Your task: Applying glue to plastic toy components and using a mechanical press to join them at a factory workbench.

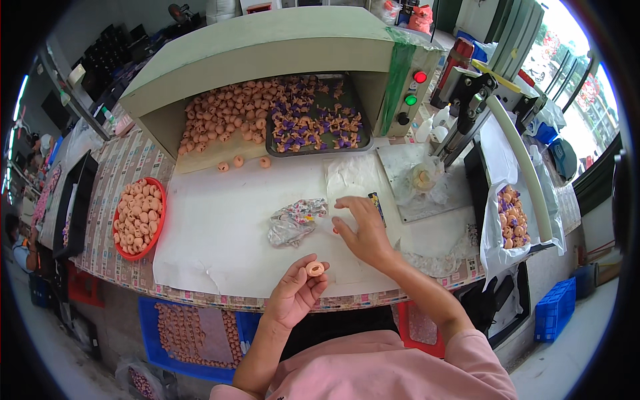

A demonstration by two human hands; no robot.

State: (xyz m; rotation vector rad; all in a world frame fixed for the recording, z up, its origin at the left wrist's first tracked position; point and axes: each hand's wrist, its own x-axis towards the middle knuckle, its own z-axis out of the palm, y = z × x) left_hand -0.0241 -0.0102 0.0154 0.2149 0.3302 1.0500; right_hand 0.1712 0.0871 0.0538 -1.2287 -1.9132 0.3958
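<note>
My left hand (291, 293) is at the table's near edge, fingers curled around a small hollow peach-coloured doll head (315, 269) whose opening faces up. To its upper right, over the white sheet, my right hand (368, 233) is open with its fingers apart; nothing shows between them. A crumpled plastic bag (291, 223) with coloured print lies just left of the right hand. Partly behind that hand is a narrow dark and yellow item (377, 205), its kind unclear.
A green-grey hood (267, 57) covers heaped doll heads (223, 110) and a dark tray (323, 152) of small purple-dressed figures. At left stands a red basket (162, 207) of peach pieces. A lever press (460, 133) with a metal plate (410, 210) and a lined bin (493, 247) are at right.
</note>
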